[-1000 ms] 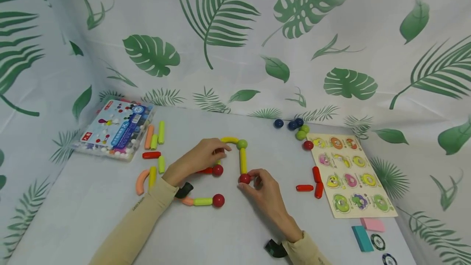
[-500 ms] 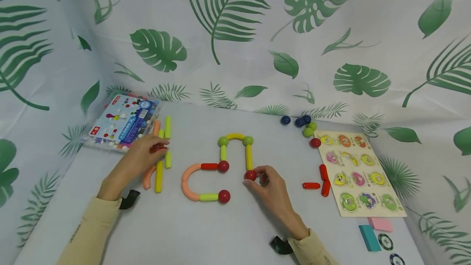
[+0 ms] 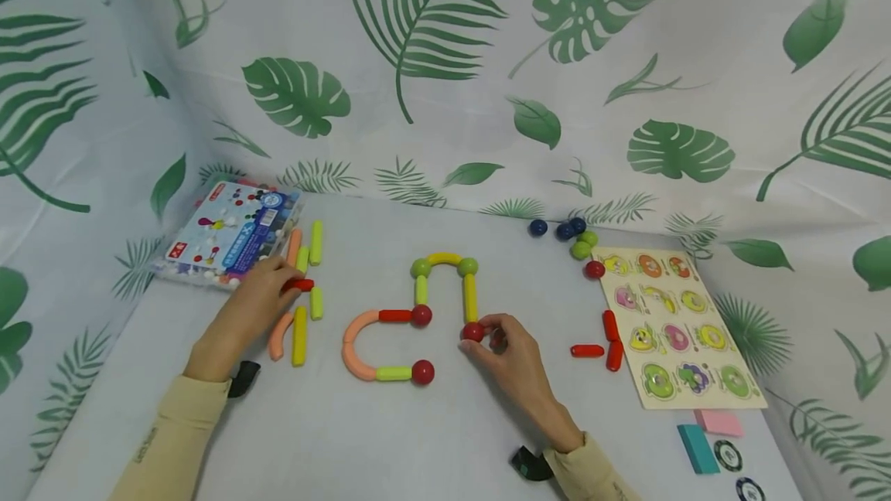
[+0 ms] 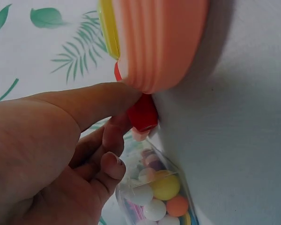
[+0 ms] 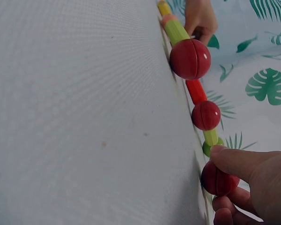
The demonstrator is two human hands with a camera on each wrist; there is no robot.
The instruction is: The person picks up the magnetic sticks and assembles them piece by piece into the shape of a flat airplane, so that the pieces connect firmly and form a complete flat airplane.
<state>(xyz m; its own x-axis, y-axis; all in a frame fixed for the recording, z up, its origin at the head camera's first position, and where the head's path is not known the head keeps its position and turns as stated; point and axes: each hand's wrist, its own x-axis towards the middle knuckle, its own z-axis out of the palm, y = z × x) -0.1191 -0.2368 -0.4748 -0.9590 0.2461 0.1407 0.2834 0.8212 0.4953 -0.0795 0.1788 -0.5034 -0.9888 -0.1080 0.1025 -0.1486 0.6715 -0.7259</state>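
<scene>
Right hand (image 3: pixel 511 354) pinching red ball (image 3: pixel 473 332) at near end of yellow stick (image 3: pixel 470 297), mid-table. Left hand (image 3: pixel 254 304) pinching red stick (image 3: pixel 299 284) far left, beside box (image 3: pixel 230 234). Risk — tugging ball may detach or skew chain.

A chain of rods and balls (image 3: pixel 431 308) lies mid-desk (image 3: pixel 431 439); the right hand (image 3: pixel 511 358) sits at its near right end, pinching the end ball (image 3: pixel 473 332); left of the chain lie loose rods (image 3: pixel 301 323), with the left hand (image 3: pixel 254 304) upon one rod (image 3: pixel 299 284); behind them rests a box (image 3: pixel 230 234); right of the chain lies a puzzle board (image 3: pixel 671 327), with three rods (image 3: pixel 602 340) just left of it, balls (image 3: pixel 574 240) behind it and blocks (image 3: pixel 706 435) before it.
</scene>
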